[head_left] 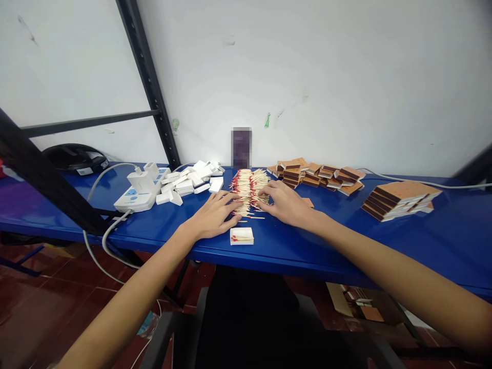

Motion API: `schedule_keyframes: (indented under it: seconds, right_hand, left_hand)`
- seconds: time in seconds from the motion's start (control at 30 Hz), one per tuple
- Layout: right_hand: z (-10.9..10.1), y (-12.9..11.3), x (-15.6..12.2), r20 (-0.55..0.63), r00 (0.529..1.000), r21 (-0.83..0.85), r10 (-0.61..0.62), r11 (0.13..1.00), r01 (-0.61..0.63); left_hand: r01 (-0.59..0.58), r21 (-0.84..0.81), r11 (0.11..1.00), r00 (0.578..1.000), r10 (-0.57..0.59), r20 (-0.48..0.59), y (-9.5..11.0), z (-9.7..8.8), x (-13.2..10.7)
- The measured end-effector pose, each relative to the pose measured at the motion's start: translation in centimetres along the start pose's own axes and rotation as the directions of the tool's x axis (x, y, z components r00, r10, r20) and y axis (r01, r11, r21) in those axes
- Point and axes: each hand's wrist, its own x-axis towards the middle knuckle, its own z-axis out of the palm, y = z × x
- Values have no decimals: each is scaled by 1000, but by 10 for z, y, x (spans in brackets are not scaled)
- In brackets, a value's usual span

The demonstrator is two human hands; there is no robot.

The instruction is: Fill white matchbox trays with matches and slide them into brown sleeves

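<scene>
A heap of red-tipped matches (246,179) lies on the blue table in front of me. My left hand (218,212) rests at its left side, fingers spread with the tips touching matches. From the right, my right hand (282,202) reaches the heap, its fingers curved and thumb apart from the index finger; whether a match is between them is too small to tell. Nearer me, below both hands, a white matchbox tray (242,242) holds a few matches. Several loose matches lie between the heap and this tray.
White empty trays (192,177) are piled at left, beside a power strip (144,192). Brown matchbox sleeves (319,174) lie at back right, with stacked matchboxes (400,197) farther right. A dark pixelated object (241,148) leans on the wall. A black shelf post (151,82) rises at left.
</scene>
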Motion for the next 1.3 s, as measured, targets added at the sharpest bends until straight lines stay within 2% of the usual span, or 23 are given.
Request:
schedule_keyframes:
  seconds: [0.23,0.47,0.6,0.7,0.97,1.03,1.13,1.2,1.3]
  right_hand:
    - [10,7,5,-9,999,8,-33,999,33]
    - [-3,1,-14,-90,992,161,-92,981,106]
    - [-6,-4,-28,6,989,199,-149,969,145]
    - [-4,-5,-30,73,988,218,-140,968,121]
    - [-1,-12,-29,135,981,280,-140,955,98]
    - [-3,-12,-31,150,980,278,-130,957,84]
    - [-3,-13,-34,166,978,283,-126,956,76]
    - [-2,-15,-34,178,973,293,-147,952,90]
    - [2,-22,-27,194,962,291,-194,948,133]
  left_hand:
    - [-9,-14,1000,1000,9,8,1,-1,-1]
    - [-24,-22,999,999,24,-31,2,0,-1]
    - [-23,-50,998,998,21,-53,1,1,-2]
    - [-22,-72,997,999,18,-48,0,1,-2]
    - [-48,-117,992,998,43,-50,-3,-1,-2]
    - [-23,-158,987,994,6,-108,-4,-4,-6]
    - [75,-269,960,973,-129,-190,-2,-9,-17]
    - [147,-342,928,966,-209,-152,5,-13,-27]
    - [227,-388,894,966,-258,-30,20,-18,-39]
